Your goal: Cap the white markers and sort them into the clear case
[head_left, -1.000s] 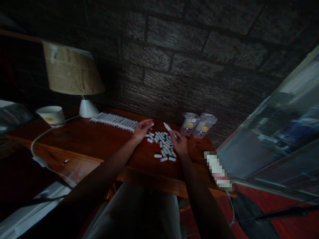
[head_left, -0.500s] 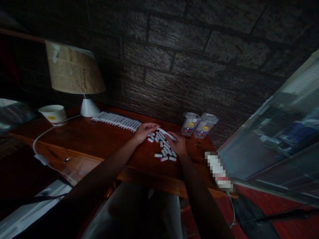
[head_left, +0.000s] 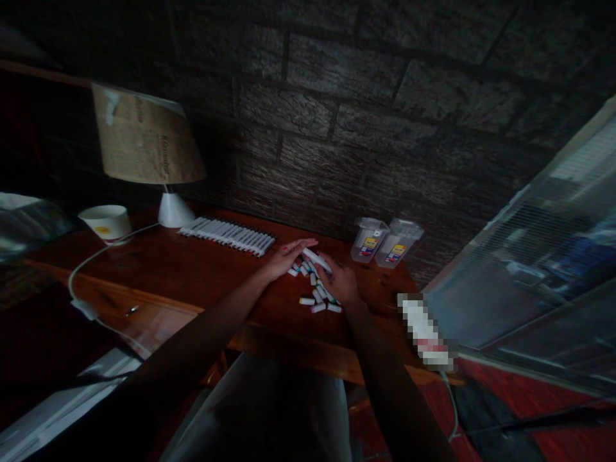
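A white marker (head_left: 316, 258) is held slantwise between my two hands above a pile of loose marker caps (head_left: 319, 295). My left hand (head_left: 290, 255) is closed round its upper left end, my right hand (head_left: 341, 280) round its lower right end. The caps are white with coloured ends and lie scattered on the wooden desk (head_left: 202, 273); my right hand hides some of them. To the left of my left hand, a row of white markers (head_left: 228, 236) lies side by side. The held marker's tip cannot be made out.
Two clear plastic boxes (head_left: 369, 242) with labels stand against the brick wall, right of my hands. A lamp (head_left: 176, 208) and a paper cup (head_left: 106, 223) stand at the left, with a white cord across the desk. A blurred white object (head_left: 426, 330) lies on the right edge.
My right hand has moved slightly up and left along the marker, covering more of the caps. Both hands stay on the marker. The view has shifted a little.
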`<state>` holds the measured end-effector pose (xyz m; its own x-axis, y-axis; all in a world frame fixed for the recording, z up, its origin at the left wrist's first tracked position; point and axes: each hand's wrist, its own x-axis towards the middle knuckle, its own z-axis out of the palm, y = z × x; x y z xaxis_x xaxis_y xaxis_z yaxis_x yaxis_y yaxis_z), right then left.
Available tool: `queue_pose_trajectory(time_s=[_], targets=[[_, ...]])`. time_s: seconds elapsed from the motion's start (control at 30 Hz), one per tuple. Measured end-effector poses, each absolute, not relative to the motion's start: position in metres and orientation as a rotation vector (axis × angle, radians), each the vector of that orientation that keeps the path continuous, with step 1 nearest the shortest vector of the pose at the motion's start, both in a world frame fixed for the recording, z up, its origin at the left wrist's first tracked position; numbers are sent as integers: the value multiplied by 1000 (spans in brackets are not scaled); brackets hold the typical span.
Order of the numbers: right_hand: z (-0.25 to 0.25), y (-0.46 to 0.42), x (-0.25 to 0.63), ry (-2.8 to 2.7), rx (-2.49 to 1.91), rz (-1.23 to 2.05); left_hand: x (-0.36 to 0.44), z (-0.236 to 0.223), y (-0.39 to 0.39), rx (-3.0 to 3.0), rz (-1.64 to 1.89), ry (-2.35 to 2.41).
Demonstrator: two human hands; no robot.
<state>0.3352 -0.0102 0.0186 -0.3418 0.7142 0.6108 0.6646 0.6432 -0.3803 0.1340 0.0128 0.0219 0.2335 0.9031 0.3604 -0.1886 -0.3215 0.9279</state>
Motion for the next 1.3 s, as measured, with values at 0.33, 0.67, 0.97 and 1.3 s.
queue_pose_trajectory(time_s=[0.33, 0.67, 0.97, 1.3], targets=[[29, -15, 331, -2002, -1044, -5, 137, 26, 11, 1082, 1122, 418], [24, -5, 337, -1872, -976, 63, 135, 30, 7, 1025, 1010, 352], [27, -8, 337, -1849, -977, 143, 132, 27, 9, 975, 989, 345], [26, -12, 336, -1970, -1060, 73, 137, 25, 9, 1028, 1097, 547]])
